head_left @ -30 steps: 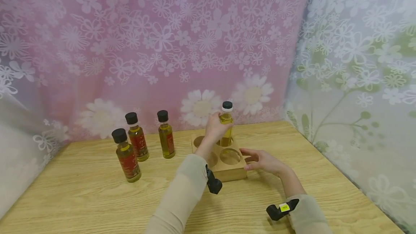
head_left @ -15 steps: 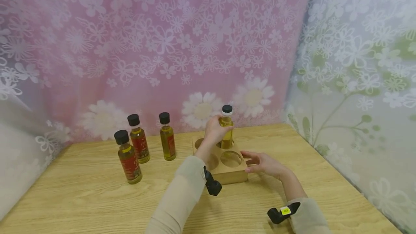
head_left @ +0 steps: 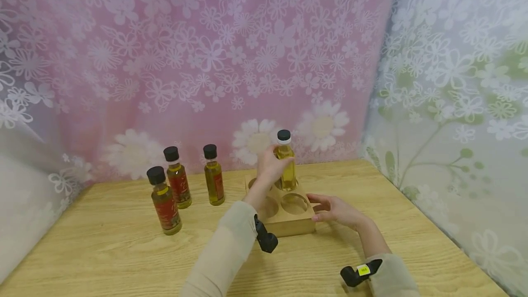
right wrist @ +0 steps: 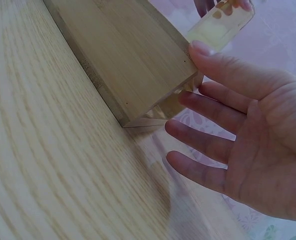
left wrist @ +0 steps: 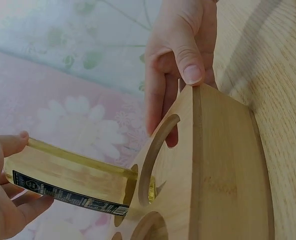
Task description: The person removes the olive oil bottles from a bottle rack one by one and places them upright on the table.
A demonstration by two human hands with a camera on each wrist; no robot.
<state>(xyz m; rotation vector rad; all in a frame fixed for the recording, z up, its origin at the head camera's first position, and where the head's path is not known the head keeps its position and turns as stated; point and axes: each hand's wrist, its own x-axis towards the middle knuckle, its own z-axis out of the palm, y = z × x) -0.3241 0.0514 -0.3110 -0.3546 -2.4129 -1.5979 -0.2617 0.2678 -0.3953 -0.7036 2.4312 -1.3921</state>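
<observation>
My left hand (head_left: 272,166) grips an oil bottle (head_left: 288,168) with a black cap and white neck ring. In the left wrist view the bottle (left wrist: 73,172) shows pale yellow oil and a dark label strip. Its lower end is at a back-right round hole of a wooden bottle holder (head_left: 290,229). My right hand (head_left: 340,212) is at the holder's right end. In the right wrist view the right thumb (right wrist: 227,70) touches the holder's corner, while the other fingers are spread and loosely extended. My left forearm hides part of the holder's left side.
Three oil bottles with black caps and red labels stand to the left: a front one (head_left: 165,210), one behind it (head_left: 179,187), and a third (head_left: 214,184) nearer the holder. A floral curtain (head_left: 206,81) hangs behind the wooden table (head_left: 103,251).
The bottle in my left hand has shifted slightly up and left at its cap and leans a little. My right hand stays at the holder's end. The whole view has drifted slightly.
</observation>
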